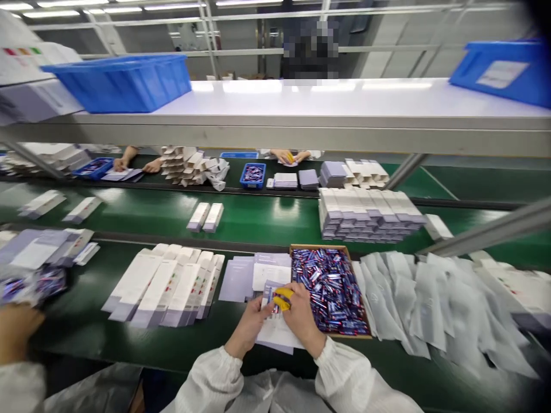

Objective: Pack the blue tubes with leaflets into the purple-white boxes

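Observation:
Both my hands meet over a white printed paper sheet [275,332] near the bench's front edge. My left hand [249,327] pinches a small lilac-and-white printed piece [267,291] with blue and red marks by its edge. My right hand [302,315] is closed around a small curved yellow tool [283,298], pressed close to that piece; its exact kind cannot be made out. Just right of my hands is a shallow cardboard tray [344,336] full of small blue-and-red batteries [325,287]. Lilac booklets [236,278] and a white printed leaflet [271,275] lie behind my left hand.
White cartons [167,284] stand in rows at left; grey pouches [430,298] pile up at right. Beyond runs a green conveyor [258,221] carrying cartons. A shelf [275,123] with blue bins [124,86] crosses above. A co-worker's hand [19,332] is at left; others work opposite.

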### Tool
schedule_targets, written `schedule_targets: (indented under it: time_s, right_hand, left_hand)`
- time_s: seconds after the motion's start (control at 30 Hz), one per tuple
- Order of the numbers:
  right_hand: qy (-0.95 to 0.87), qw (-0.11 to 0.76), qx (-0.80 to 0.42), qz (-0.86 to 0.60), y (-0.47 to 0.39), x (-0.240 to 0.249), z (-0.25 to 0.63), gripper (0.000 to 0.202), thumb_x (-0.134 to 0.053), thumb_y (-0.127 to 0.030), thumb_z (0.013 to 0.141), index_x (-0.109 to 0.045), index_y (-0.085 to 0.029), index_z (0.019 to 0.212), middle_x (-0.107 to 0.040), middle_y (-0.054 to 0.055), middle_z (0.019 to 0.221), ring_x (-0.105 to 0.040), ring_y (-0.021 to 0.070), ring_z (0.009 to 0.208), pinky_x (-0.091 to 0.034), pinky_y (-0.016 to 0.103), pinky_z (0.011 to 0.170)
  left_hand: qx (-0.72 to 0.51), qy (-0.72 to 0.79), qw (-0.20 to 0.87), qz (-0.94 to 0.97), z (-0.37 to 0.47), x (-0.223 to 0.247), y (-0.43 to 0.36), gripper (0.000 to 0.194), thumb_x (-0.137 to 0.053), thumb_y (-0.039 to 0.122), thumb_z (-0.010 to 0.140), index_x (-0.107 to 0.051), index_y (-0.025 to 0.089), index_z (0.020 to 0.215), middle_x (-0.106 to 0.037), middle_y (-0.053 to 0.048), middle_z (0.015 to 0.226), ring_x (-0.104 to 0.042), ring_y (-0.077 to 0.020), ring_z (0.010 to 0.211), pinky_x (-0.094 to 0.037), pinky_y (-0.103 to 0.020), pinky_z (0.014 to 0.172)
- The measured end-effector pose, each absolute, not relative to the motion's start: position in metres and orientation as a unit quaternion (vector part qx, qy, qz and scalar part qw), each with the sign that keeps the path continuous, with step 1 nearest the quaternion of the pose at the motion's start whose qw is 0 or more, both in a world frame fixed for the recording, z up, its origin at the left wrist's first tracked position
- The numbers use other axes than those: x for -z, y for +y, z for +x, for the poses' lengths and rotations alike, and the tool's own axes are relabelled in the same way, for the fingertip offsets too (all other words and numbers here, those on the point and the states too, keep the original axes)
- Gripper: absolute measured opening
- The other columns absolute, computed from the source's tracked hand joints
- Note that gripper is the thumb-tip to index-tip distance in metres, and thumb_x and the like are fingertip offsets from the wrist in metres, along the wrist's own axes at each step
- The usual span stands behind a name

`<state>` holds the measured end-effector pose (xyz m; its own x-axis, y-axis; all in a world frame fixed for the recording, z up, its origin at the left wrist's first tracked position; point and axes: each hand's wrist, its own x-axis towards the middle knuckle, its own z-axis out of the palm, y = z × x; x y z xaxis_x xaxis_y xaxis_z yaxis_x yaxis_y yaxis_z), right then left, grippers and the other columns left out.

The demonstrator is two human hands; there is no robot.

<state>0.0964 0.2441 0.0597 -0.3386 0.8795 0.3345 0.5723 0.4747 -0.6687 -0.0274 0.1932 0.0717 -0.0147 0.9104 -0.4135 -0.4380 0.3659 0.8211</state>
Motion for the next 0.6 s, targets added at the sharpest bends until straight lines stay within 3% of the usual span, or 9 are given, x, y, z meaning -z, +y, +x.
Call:
schedule_targets:
  time_s: [0.17, 0.27, 0.4, 0.5, 0.6]
  right_hand:
    - [-0.640, 0.291, -0.178, -0.689, 0.297, -0.053, 0.172, 0.025, -0.041, -0.026, 0.079, -0.058, -0.016, 0.095, -0.060, 0.008, 0.091, -0.054, 0.0174, 0.084, -0.042, 0.029, 0.075]
    - [-0.558, 0.248, -0.141, -0.780, 0.334, -0.044, 0.249, 0.029, -0.044, -0.020, 0.073, -0.057, -0.007, 0.095, -0.059, 0.017, 0.087, -0.054, 0.0257, 0.085, -0.040, 0.038, 0.075]
    - [-0.514, 0.183, -0.143, -0.826, 0.364, -0.021, 0.305, 0.023, -0.058, -0.024, 0.061, -0.061, -0.009, 0.078, -0.058, 0.020, 0.081, -0.052, 0.0352, 0.086, -0.036, 0.048, 0.069]
    - [-0.530, 0.180, -0.145, -0.816, 0.373, -0.009, 0.310, 0.011, -0.057, -0.019, 0.060, -0.059, -0.012, 0.068, -0.058, 0.016, 0.079, -0.050, 0.0324, 0.089, -0.034, 0.046, 0.073]
    - [-0.542, 0.207, -0.141, -0.803, 0.367, -0.015, 0.310, 0.013, -0.048, -0.021, 0.069, -0.056, -0.013, 0.075, -0.057, 0.013, 0.082, -0.051, 0.0253, 0.087, -0.036, 0.040, 0.074]
  left_hand:
    - [-0.474, 0.537, 0.664, 0.215, -0.036, -0.068, 0.195, 0.037, -0.066, 0.044, 0.062, -0.061, 0.016, 0.085, -0.067, -0.004, 0.077, -0.061, -0.0212, 0.076, -0.044, -0.032, 0.072]
    - [-0.460, 0.544, 0.671, 0.206, -0.043, -0.064, 0.196, 0.036, -0.065, 0.045, 0.064, -0.060, 0.016, 0.084, -0.067, -0.005, 0.076, -0.062, -0.0215, 0.074, -0.045, -0.033, 0.071]
    - [-0.450, 0.538, 0.683, 0.204, -0.041, -0.066, 0.197, 0.032, -0.064, 0.043, 0.066, -0.061, 0.015, 0.081, -0.067, -0.006, 0.076, -0.062, -0.0214, 0.075, -0.046, -0.033, 0.072]
    - [-0.447, 0.522, 0.695, 0.210, -0.035, -0.073, 0.199, 0.031, -0.063, 0.041, 0.067, -0.061, 0.016, 0.086, -0.067, -0.007, 0.082, -0.061, -0.0211, 0.079, -0.045, -0.034, 0.076]
    - [-0.451, 0.488, 0.711, 0.230, -0.031, -0.083, 0.199, 0.028, -0.060, 0.038, 0.071, -0.061, 0.017, 0.090, -0.066, -0.006, 0.086, -0.060, -0.0199, 0.080, -0.044, -0.034, 0.078]
